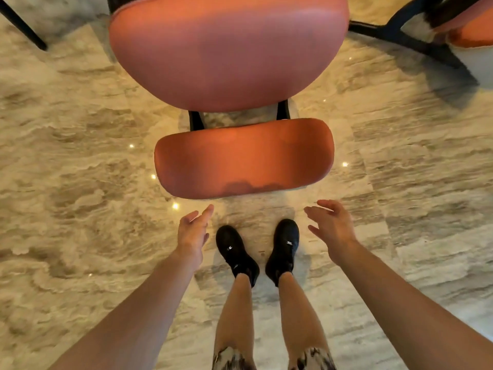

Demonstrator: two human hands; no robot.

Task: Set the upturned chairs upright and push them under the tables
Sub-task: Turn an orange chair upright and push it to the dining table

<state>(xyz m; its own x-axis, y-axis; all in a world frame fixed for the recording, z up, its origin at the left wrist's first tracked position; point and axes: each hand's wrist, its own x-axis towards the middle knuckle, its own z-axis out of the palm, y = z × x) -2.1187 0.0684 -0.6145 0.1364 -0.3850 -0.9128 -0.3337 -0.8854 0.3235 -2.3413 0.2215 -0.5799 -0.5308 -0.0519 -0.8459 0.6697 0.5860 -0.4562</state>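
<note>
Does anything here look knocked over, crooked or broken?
Nothing stands out. The orange chair stands upright on the marble floor, its backrest nearest the person. Both hands, left hand and right hand, hover open just short of the backrest, touching nothing. No spills or damage show.

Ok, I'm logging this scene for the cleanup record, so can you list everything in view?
Upright chair with orange padded seat and backrest: one, orange on black frame, centre, in front of the feet.
Second orange padded chair: one, partly seen, top right corner.
Black table base legs: a few, black, upper right; another at top left.
Glossy marbled floor: beige, everywhere below.
Black shoes: two, bottom centre.
Hands: left, right, both open, just short of the backrest.
</note>
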